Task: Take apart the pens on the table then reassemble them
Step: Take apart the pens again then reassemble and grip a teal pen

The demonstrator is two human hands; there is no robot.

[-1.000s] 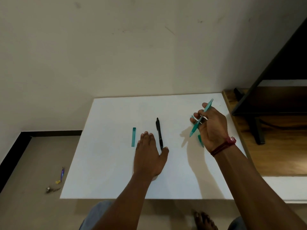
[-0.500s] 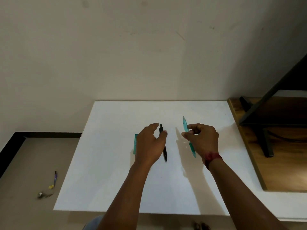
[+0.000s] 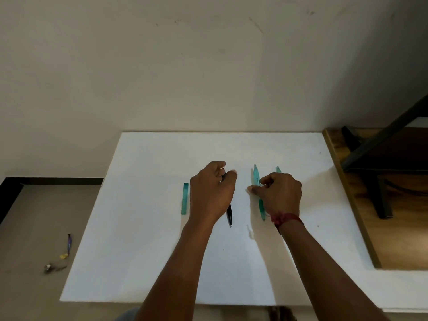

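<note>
Both hands were low over the white worktop [image 3: 139, 205] as I watched from my remote station, the pen job about midway by my reading. The left hand [image 3: 212, 193] had thumb and fingers curled round the far end of the black pen [image 3: 229, 214], which lay on the worktop with its tip toward the camera. The right hand [image 3: 279, 193] pinched the teal pen [image 3: 256, 178] at mid-barrel between thumb and forefinger. I could not tell whether it rested on the surface or hung just above. A teal sleeve [image 3: 185, 198] lay apart, just left of the left hand, and a small teal part [image 3: 278, 169] showed just beyond the right knuckles. I judged the teal pen was in pieces and the black one, whole where visible, was not yet opened, so most of the task was left.
</note>
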